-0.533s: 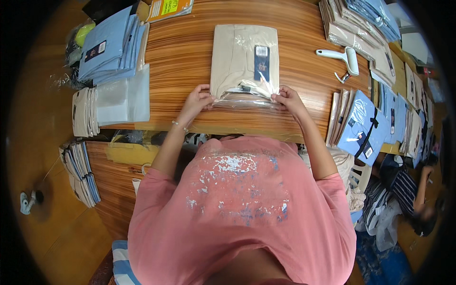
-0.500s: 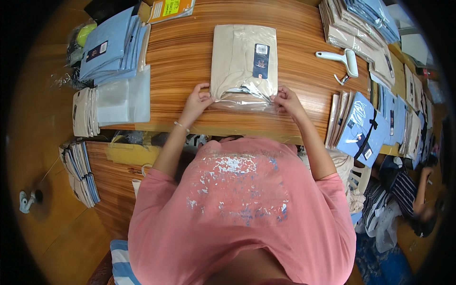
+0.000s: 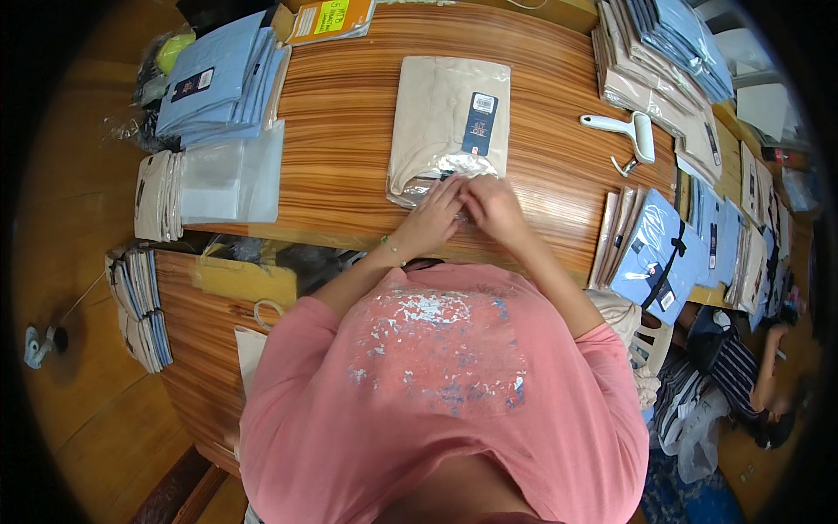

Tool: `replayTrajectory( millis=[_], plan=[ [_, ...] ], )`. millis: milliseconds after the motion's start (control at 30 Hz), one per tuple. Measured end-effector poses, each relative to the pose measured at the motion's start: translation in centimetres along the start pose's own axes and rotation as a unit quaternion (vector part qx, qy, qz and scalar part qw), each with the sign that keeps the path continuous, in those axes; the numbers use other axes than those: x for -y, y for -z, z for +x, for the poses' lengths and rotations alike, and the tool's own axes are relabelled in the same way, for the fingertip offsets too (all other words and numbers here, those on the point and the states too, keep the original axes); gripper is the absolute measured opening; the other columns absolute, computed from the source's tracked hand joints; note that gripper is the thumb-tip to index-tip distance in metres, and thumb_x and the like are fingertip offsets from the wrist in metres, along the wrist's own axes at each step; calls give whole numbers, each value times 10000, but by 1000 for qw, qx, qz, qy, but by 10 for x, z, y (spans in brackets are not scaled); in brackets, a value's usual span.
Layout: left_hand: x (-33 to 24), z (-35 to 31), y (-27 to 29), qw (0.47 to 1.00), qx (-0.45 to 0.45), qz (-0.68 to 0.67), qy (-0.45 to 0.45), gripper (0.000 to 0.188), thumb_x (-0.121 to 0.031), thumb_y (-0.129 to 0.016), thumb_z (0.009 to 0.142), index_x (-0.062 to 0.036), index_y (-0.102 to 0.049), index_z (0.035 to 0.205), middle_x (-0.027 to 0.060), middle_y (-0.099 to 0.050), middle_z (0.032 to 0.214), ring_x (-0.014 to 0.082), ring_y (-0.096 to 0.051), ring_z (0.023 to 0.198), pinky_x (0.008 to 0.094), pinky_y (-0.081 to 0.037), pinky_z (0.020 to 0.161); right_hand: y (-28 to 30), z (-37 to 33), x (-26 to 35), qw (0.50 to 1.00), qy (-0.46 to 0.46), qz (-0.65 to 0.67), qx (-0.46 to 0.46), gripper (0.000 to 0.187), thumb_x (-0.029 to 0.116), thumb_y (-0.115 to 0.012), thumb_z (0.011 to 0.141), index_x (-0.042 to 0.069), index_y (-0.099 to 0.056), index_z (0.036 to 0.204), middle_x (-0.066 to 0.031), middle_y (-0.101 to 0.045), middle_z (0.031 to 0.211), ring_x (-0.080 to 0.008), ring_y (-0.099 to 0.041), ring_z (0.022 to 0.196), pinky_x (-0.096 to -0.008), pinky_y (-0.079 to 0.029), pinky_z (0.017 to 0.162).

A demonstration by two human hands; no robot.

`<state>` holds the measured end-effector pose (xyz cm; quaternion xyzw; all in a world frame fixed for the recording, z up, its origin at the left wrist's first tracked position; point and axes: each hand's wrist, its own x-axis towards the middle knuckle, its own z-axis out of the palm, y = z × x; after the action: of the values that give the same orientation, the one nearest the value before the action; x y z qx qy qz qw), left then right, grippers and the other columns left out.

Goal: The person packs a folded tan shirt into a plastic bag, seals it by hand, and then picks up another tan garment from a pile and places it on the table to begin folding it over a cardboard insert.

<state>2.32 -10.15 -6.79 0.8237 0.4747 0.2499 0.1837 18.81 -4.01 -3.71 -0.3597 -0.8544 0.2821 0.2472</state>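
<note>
A beige folded garment (image 3: 428,122) in a clear plastic bag lies on the wooden table in front of me, a navy tag (image 3: 480,124) on its front. Both hands meet at the bag's near end. My left hand (image 3: 429,214) rests on the plastic with its fingers stretched out toward the right hand. Curled in beside it, my right hand (image 3: 494,208) has its fingers closed at the clear plastic bag's edge (image 3: 401,197). The hands partly hide the garment's neckline and that edge.
A white lint roller (image 3: 630,135) lies to the right. Bagged blue garments (image 3: 209,83) and clear bags (image 3: 231,183) are at the left. More bagged stacks (image 3: 659,249) stand along the right. An orange booklet (image 3: 327,22) lies at the back. Another person (image 3: 742,375) is far right.
Both hands have come inward from the bag's two near corners to its middle. My right hand has closed at the near edge beside the left. The view has shifted slightly.
</note>
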Motion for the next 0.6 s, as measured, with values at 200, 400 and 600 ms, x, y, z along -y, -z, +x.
replayTrajectory(
  millis=[200, 400, 600],
  plan=[
    [16, -48, 3, 994, 87, -69, -1, 194, -45, -574, 776, -3, -607, 963, 129, -537, 1154, 299, -490, 1127, 414, -410, 939, -38, -33, -15, 995, 27, -94, -35, 106, 140, -619, 797, 44, -575, 814, -86, -572, 816, -271, -521, 868, -381, -400, 760],
    [-11, -3, 12, 991, -74, -78, -83, 189, -65, -606, 762, -25, -609, 947, 112, -605, 903, 294, -578, 866, 401, -475, 791, -15, -14, 4, 999, -25, 1, -48, 49, 93, -586, 804, 54, -563, 823, -78, -565, 797, -265, -515, 830, -385, -388, 743],
    [7, -19, 15, 994, -9, -68, -86, 147, -54, -629, 734, -28, -628, 879, 102, -607, 778, 278, -587, 710, 375, -495, 668, -44, -34, -21, 996, 16, -78, -51, 39, 72, -579, 792, 54, -555, 817, -100, -554, 801, -289, -514, 815, -395, -394, 733]
  ],
)
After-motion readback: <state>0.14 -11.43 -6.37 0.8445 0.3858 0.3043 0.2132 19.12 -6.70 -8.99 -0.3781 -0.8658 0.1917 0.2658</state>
